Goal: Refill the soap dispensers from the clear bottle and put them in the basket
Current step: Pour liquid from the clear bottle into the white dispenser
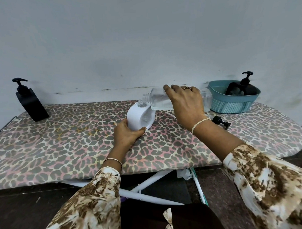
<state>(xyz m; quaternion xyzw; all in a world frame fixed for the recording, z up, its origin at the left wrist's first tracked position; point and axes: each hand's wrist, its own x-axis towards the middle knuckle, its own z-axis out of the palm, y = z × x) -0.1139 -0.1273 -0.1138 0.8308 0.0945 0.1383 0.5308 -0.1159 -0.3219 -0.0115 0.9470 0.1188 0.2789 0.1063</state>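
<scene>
My left hand grips the base of a white soap dispenser standing on the ironing board, its neck uncovered. My right hand holds the clear bottle tipped on its side, its mouth right over the white dispenser's neck, with clear liquid lying along its lower side. A black pump head lies on the board to the right of my right wrist. The teal basket at the far right holds a black dispenser. Another black dispenser stands at the far left.
The leopard-print ironing board runs along a grey wall. Its white legs and dark floor show below the front edge. The board's rounded end is at the right, beyond the basket.
</scene>
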